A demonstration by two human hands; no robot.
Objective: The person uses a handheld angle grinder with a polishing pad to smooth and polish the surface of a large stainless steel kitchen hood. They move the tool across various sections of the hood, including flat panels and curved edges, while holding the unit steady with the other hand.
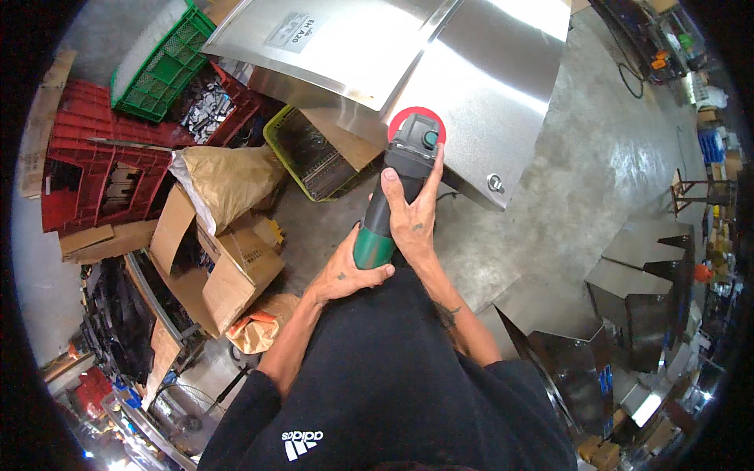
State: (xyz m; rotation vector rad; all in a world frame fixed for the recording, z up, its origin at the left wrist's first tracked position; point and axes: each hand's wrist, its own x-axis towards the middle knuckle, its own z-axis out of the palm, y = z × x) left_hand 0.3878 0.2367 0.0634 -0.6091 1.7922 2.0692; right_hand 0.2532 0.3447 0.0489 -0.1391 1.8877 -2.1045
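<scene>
Both hands hold a black and green angle grinder in front of my body. My left hand wraps its green rear end, with the thumb lying across it. Farther forward, my right hand grips the dark body, thumb on one side and fingers on the other. The red disc at the tool's head lies over the near edge of a shiny sheet-metal cabinet, beside the seam between two panels. Whether the disc touches the metal or spins, I cannot tell. A round lock sits near the panel's corner.
To the left stand red crates, a green crate, a yellow-green basket, a tan sack and open cardboard boxes. Bent sheet-metal pieces stand at the lower right. Concrete floor stretches along the right.
</scene>
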